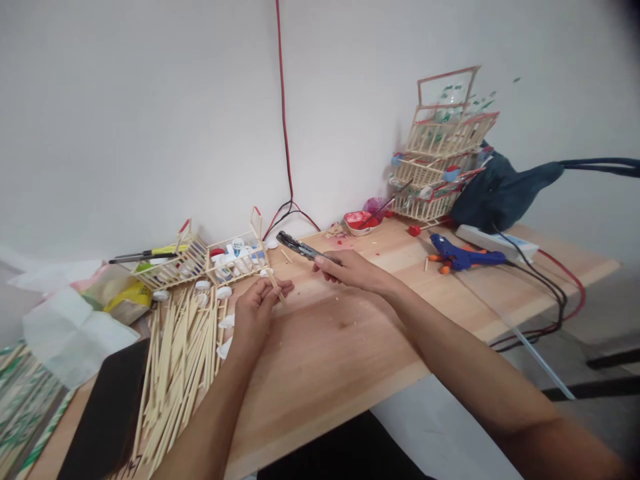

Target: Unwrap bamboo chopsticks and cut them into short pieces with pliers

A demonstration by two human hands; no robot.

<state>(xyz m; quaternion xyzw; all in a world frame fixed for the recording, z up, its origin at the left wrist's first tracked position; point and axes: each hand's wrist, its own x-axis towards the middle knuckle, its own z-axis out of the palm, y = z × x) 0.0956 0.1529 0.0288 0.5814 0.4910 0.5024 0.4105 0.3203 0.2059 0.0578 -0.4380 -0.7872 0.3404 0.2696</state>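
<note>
My left hand (254,308) is closed on short wooden sticks (273,280), which poke up between thumb and fingers over the table's middle. In my right hand (347,268) is a dark metal tool that looks like pliers (300,247); its head points up and left, above and apart from the sticks. The fingers wrap its handles, partly hiding them. Left of my left hand lies a loose pile of long wooden sticks (183,353). Behind that hand stands a small stick-built cart (239,273) filled with white bottles or caps.
Another stick cart (173,267) holds pens and bottles. At right, a blue glue gun (465,255) lies near a power strip (495,240) with trailing cables. Stacked stick carts (435,173) lean near the wall. A dish of red paint (361,223) sits behind; a black phone (107,413) lies front left.
</note>
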